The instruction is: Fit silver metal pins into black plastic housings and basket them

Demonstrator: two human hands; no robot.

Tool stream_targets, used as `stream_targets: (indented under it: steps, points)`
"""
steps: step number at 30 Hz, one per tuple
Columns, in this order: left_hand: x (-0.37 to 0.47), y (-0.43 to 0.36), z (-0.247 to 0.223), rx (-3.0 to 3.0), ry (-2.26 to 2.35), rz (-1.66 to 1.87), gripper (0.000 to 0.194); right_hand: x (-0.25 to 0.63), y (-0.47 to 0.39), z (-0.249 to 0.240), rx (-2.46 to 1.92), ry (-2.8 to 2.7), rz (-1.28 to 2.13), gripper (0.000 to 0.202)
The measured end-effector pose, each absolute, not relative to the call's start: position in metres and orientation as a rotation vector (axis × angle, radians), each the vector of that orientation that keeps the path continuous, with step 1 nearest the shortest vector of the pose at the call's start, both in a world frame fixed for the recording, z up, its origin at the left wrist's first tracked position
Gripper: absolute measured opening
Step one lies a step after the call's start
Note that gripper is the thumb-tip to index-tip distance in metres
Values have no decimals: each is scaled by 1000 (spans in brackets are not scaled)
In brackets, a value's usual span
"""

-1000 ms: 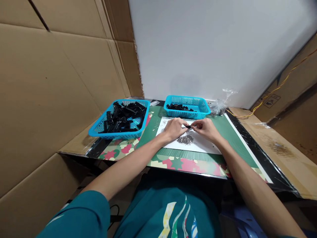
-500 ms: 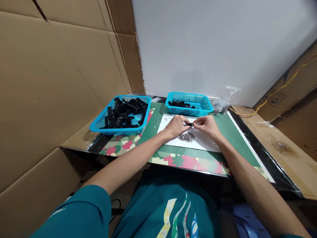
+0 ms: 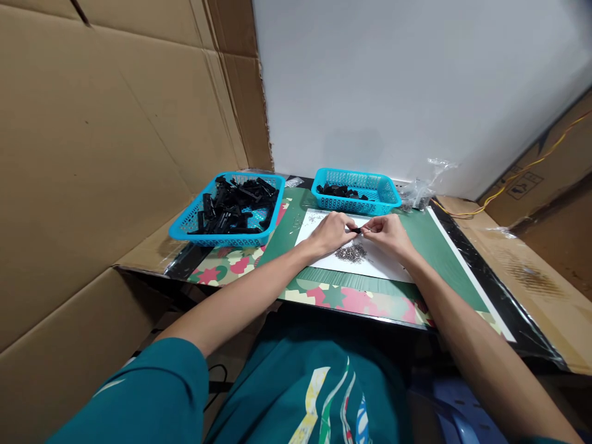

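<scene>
Between my two hands is a small black plastic part (image 3: 356,230). My left hand (image 3: 333,232) is closed on its left end. The fingertips of my right hand (image 3: 385,233) are pinched together at its right end; whatever they hold is too small to make out. Both hands are over a white sheet (image 3: 319,262). Just below them, on the sheet, lies a pile of tiny metal pieces (image 3: 351,253), perhaps pins or screws. A few more loose bits are scattered near the sheet's upper left corner.
At the left, a large blue basket (image 3: 217,240) holds many black plastic parts. A smaller blue basket (image 3: 387,186) with black pieces stands behind my hands. Clear plastic bags (image 3: 419,192) lie to its right. Cardboard (image 3: 115,123) walls the left side, and yellow wires (image 3: 488,200) run at right.
Both hands stay together at the black part, with slight finger movement at the right. The whole view has shifted a little.
</scene>
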State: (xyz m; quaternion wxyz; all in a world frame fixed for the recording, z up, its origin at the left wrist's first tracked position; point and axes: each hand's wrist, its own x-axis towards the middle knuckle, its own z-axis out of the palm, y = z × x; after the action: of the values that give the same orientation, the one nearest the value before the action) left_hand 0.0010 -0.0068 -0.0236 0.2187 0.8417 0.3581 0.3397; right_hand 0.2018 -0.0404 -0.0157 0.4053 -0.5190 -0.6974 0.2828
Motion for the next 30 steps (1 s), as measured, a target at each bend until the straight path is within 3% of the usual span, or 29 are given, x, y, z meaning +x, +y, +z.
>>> stream_targets:
  steps: [12,18,24,30]
  points:
    - [0,-8,-18,2372,1036,856,17,213,-38,-11,-1339,-1882,685,38]
    - [0,-7,-21,2347,1071,852,20,220,-38,-8,-1409,-1765,463,38]
    - [0,-5,-24,2402,1031,868,17,219,-39,-7,-1181,-1803,227,31]
    - [-1,-6,-22,2476,1029,829,20,207,-42,-9,-1125,-1559,564,23]
